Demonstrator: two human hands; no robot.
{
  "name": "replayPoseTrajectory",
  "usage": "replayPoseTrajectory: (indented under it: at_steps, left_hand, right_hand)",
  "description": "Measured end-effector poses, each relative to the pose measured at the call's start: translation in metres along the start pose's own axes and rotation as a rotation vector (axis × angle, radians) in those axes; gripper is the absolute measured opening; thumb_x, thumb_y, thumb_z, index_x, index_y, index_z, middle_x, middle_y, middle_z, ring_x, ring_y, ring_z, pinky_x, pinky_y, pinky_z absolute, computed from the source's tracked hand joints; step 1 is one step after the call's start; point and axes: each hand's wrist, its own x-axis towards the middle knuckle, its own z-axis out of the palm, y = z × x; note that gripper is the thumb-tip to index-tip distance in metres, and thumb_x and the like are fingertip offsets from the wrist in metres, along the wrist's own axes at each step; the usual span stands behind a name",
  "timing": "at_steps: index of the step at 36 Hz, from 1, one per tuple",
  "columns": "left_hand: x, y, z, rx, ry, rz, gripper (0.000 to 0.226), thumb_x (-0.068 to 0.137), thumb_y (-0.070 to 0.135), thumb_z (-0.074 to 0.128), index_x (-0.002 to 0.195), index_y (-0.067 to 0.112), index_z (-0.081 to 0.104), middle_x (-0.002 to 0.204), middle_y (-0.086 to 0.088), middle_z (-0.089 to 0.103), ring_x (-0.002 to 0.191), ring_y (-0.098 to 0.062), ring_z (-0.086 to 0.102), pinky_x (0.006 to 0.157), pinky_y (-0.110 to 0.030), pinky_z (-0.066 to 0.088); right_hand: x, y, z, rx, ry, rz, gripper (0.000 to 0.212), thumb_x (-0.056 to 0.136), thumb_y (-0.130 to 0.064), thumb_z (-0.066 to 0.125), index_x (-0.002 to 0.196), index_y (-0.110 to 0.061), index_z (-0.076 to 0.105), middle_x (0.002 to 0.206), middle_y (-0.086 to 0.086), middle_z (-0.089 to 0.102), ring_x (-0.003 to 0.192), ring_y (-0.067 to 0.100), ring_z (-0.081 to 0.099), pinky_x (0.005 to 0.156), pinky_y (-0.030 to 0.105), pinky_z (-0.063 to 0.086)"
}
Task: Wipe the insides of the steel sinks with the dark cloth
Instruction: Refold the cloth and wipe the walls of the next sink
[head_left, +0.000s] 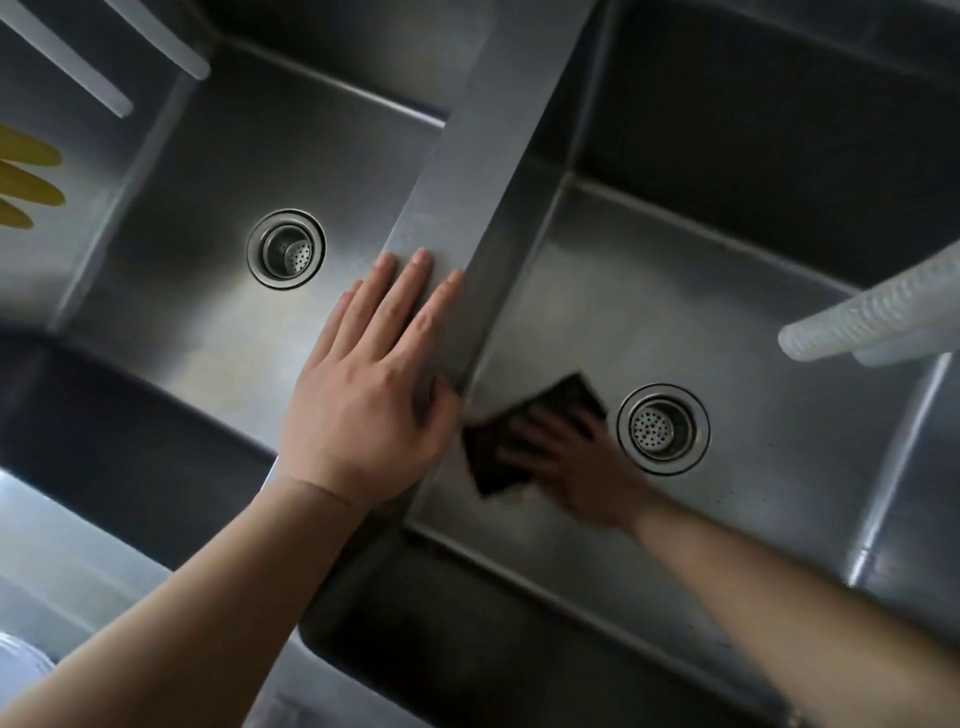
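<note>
Left hand (363, 400) lies flat, fingers spread, on the divider (467, 218); right hand (576, 462) presses the dark cloth (524, 431) flat on the right sink (727, 322) floor beside the drain (663, 429). Best: firm overlapping strokes into corners

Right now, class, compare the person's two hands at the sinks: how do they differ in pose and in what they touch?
The left hand lies flat with straight fingers on the steel divider; the right hand is down inside the right sink.
The left hand touches only steel; the right hand presses the dark cloth on the sink floor.
The left hand is sharp; the right hand is blurred.
Both are bare.
</note>
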Motion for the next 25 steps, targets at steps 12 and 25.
replayPoseTrajectory:
  at_steps: [12,25]
  left_hand:
    - [0.000,0.000,0.000,-0.027,0.017,0.003,0.072,0.078,0.021,0.049,0.150,0.015,0.041,0.157,-0.009,0.036,0.149,-0.030,0.026,0.119,-0.048,0.027]
    - [0.001,0.006,-0.007,-0.004,-0.021,-0.034,0.075,0.076,0.017,0.052,0.151,0.017,0.039,0.158,-0.007,0.035,0.149,-0.029,0.026,0.123,-0.043,0.020]
  right_hand:
    - [0.170,0.125,-0.091,0.463,0.116,1.133,0.072,0.095,-0.037,0.039,0.156,-0.045,0.000,0.167,0.000,-0.014,0.152,0.030,-0.019,0.114,0.065,-0.006]
    - [-0.003,-0.081,-0.002,0.065,-0.044,-0.029,0.062,0.086,-0.047,0.066,0.145,-0.046,0.045,0.159,0.001,0.037,0.147,0.031,0.026,0.105,0.069,0.035]
